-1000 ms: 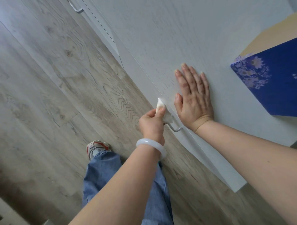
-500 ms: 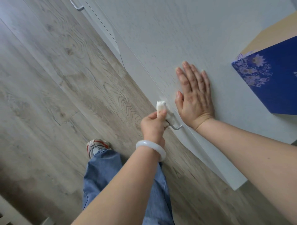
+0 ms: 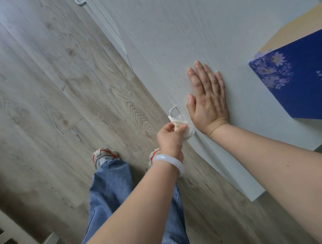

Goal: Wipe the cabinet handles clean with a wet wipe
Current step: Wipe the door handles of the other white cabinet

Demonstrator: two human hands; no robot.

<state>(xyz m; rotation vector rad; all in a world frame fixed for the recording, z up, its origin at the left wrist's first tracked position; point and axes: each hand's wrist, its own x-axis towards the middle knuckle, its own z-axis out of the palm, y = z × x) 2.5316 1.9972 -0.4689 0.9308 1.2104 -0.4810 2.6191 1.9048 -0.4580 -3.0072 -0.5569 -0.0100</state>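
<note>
My left hand (image 3: 171, 136) pinches a crumpled white wet wipe (image 3: 183, 126) around the near end of a thin metal cabinet handle (image 3: 173, 110). The far end of that handle is bare and sticks out from the white cabinet front. My right hand (image 3: 208, 99) lies flat, fingers straight, on the white cabinet top (image 3: 191, 34) just beside the handle. A second metal handle (image 3: 80, 2) shows at the top edge, farther along the cabinet.
A blue box with a floral print (image 3: 292, 78) stands on the cabinet top at the right. Below me is grey wood-look floor (image 3: 69, 87), with my jeans (image 3: 111, 188) and sneakers (image 3: 102, 155) close to the cabinet front. A white frame (image 3: 10, 229) sits bottom left.
My left hand has slid the wipe along the handle toward me, baring the handle's far end. My right hand has stayed flat on the cabinet top.
</note>
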